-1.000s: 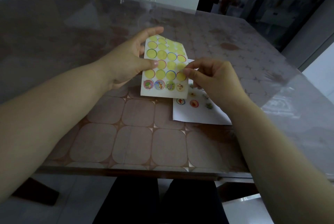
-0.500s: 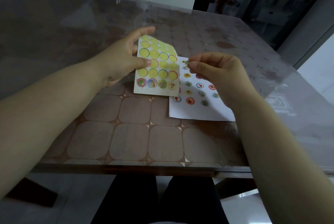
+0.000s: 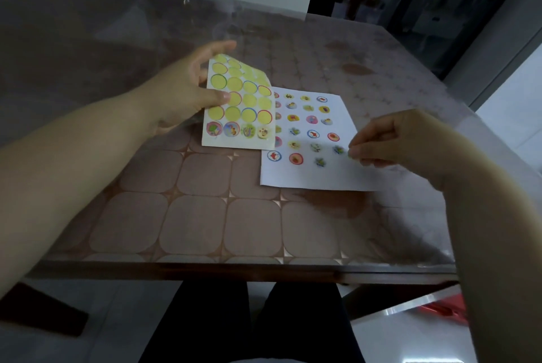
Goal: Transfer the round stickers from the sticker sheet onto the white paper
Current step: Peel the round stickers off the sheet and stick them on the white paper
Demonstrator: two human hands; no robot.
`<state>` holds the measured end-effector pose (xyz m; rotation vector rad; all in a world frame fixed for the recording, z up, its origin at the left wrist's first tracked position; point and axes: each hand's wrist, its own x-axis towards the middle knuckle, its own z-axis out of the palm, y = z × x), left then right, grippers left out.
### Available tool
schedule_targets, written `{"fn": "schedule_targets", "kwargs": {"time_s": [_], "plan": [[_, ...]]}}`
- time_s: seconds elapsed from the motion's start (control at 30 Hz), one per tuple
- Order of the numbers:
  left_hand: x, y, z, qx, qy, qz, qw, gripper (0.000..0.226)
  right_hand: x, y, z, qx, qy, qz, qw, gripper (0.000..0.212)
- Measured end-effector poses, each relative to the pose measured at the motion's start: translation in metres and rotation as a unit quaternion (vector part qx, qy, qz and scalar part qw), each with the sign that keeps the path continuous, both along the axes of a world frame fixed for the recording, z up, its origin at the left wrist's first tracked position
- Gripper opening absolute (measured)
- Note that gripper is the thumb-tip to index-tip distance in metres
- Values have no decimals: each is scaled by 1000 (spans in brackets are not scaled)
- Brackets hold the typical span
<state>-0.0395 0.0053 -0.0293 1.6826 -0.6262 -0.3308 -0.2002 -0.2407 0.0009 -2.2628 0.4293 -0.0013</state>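
Round sticker (image 3: 350, 153): one, small, greenish, blurred. My right hand (image 3: 401, 139) pinched it between thumb and forefinger at the right edge of the white paper (image 3: 308, 179), just beside the last sticker of a lower row. I could not tell whether it touched the paper yet.

Sticker sheet (image 3: 240, 104): gripped by my left hand (image 3: 181, 95), thumb across the face and fingers behind. It was lifted and slightly curled. Its right edge lay over the left edge of the white paper and partly hid the leftmost column there. Most places showed bare yellow rounds. Four picture stickers (image 3: 237, 130) sat in the bottom row, unpeeled.

White paper: flat on the counter (image 3: 205, 216), bearing several rows of placed stickers (image 3: 313, 134), fairly evenly spaced. The strip nearest me was bare.

Counter: brown tile pattern under a clear glossy cover.

Handling note, my own judgement:
- The step in hand was setting this sticker down, with most of the sheet already done.
- The spot lay close to the paper's edge, so the whole round needed to land on paper, none of it on the counter.
- I meant to match the gap between its neighbours.
- One edge should go down first, then a fingertip pressing outward from the middle to avoid creases.
- The left hand should keep the sheet raised, clear of the stickers already stuck.
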Motion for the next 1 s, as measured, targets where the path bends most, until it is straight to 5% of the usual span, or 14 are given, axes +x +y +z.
{"fn": "schedule_targets", "kwargs": {"time_s": [0.37,0.77,1.0], "plan": [[1,-1,-1,13,-31,6,999,68,0,3,-15,31,-3,-28,999,5],[1,-2,-1,8,-29,3,1000,68,2,15,-22,-51,-29,-73,996,11],[-1,-4,2,-48,30,-2,998,67,5,-1,-28,-106,1,-68,992,50]]}}
